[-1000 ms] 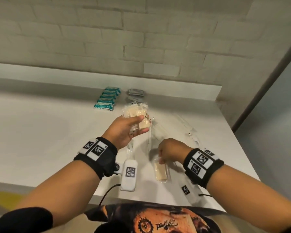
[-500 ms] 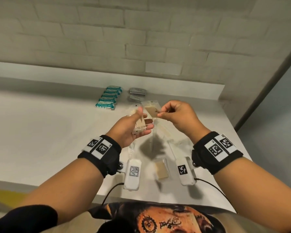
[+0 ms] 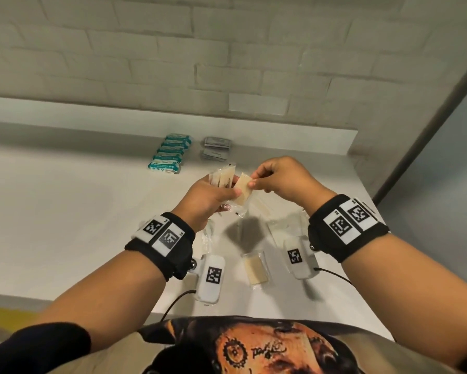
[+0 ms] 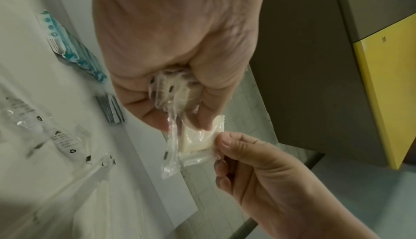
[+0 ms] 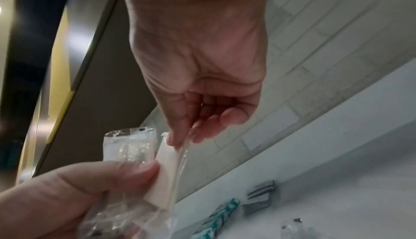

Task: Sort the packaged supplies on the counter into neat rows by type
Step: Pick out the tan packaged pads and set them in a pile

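Both hands raised, pinching packets

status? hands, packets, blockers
Left hand grips beige packet stack. Right hand pinches one more packet against it. One beige packet left on counter. Nothing obstructing.

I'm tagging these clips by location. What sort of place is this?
Probably a supply or utility room, though that is a guess: a plain white counter against a painted brick wall, with teal packets, grey packets and clear-wrapped items laid out for sorting.
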